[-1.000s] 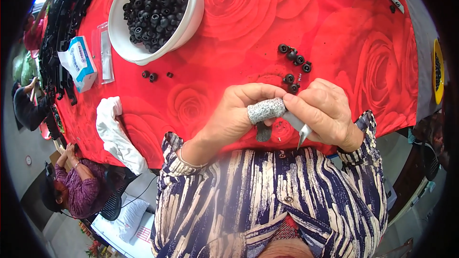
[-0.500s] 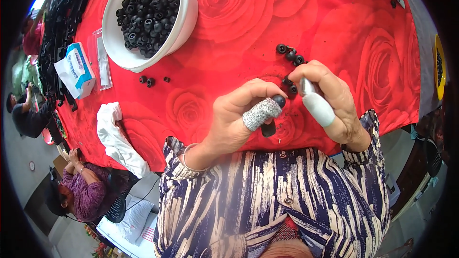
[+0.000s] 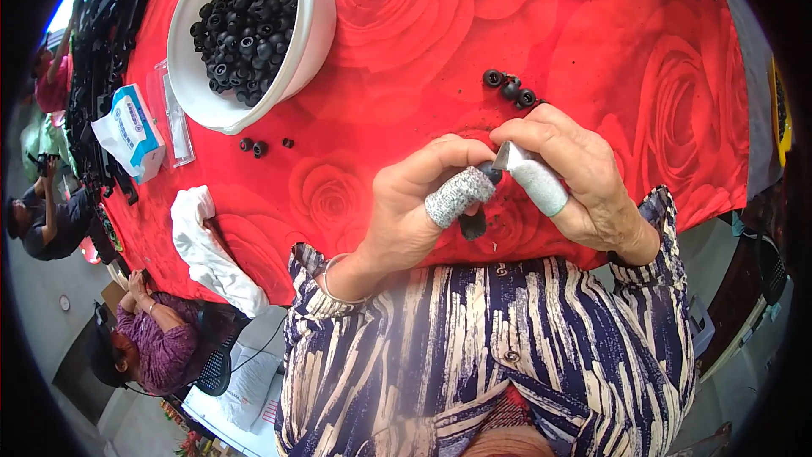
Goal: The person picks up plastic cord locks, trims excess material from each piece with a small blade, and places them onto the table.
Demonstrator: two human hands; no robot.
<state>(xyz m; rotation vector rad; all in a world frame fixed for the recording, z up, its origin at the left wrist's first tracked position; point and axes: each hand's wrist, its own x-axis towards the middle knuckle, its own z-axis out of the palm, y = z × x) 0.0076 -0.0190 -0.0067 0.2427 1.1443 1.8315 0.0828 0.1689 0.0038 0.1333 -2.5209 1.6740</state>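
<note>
My left hand (image 3: 404,203) is closed, pinching a small round black rubber piece (image 3: 490,171) between thumb and forefinger. A speckled grey wrap (image 3: 459,198) covers that thumb, and something dark (image 3: 472,224) shows under the fingers. From the right, my right hand (image 3: 592,182) grips a small metal blade (image 3: 513,157) between thumb and forefinger, its edge right at the black piece. Whether it is cutting in cannot be made out. A pale wrap (image 3: 541,188) covers the right thumb. Just beyond my hands lie several loose black pieces (image 3: 511,90) on the red cloth.
A white bowl (image 3: 316,38) full of black pieces (image 3: 249,34) stands at the far left. Nearby are a few loose pieces (image 3: 258,149), a tissue box (image 3: 135,134), a clear plastic case (image 3: 178,123) and a white cloth (image 3: 207,250). Other people sit along the left.
My right hand has moved left, bringing the blade up against the black piece in my left hand. The left hand keeps its pinch. The whole view has shifted slightly.
</note>
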